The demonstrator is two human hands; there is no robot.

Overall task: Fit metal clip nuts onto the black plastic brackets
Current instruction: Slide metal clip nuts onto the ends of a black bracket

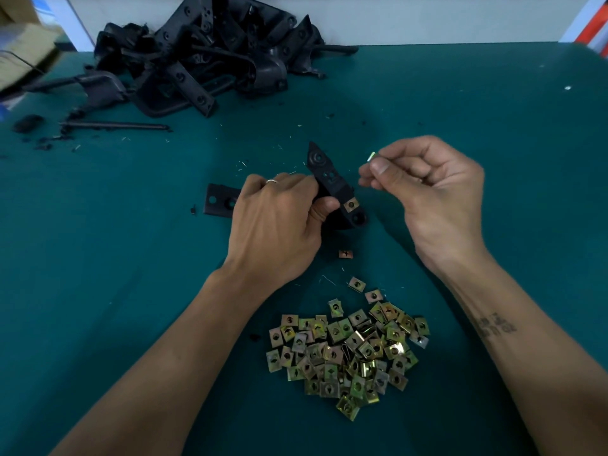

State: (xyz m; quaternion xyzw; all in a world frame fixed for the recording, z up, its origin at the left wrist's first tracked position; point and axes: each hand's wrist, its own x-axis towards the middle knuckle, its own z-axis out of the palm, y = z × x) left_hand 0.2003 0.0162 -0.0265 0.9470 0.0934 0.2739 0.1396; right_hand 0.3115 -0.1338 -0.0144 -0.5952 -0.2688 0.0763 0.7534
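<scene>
Closest to me was the heap of loose clip nuts (348, 353) on the green table (493, 126), brassy little squares piled between the two forearms, with a few strays trailing up toward the hands. Left hand (279, 225) was wrapped around the black bracket (332, 182), fingers curled over its middle and the thumb pressing on the near side, so the part was held up off the table. Its long axis ran from the pointed end with a round boss, up and away from me, down to the nearer end by the thumb. One fitted clip nut (350, 204) already sat on that lower end, just above the last hole. Right hand (424, 189) was beside the bracket, apart from it, thumb and forefinger pinching a single clip nut (370, 157) edge-on, rest of the fingers curled in. That nut sat to the right of the bracket's upper half, roughly level with the two small holes in the middle, so I figured the next move was a short slide leftward onto the bracket's edge, nut mouth facing it. Couldn't tell from the edge-on view which way the mouth pointed. Another flat bracket (218, 200) lay on the table behind the left hand, and the big pile of brackets (204, 51) was at the far left.
</scene>
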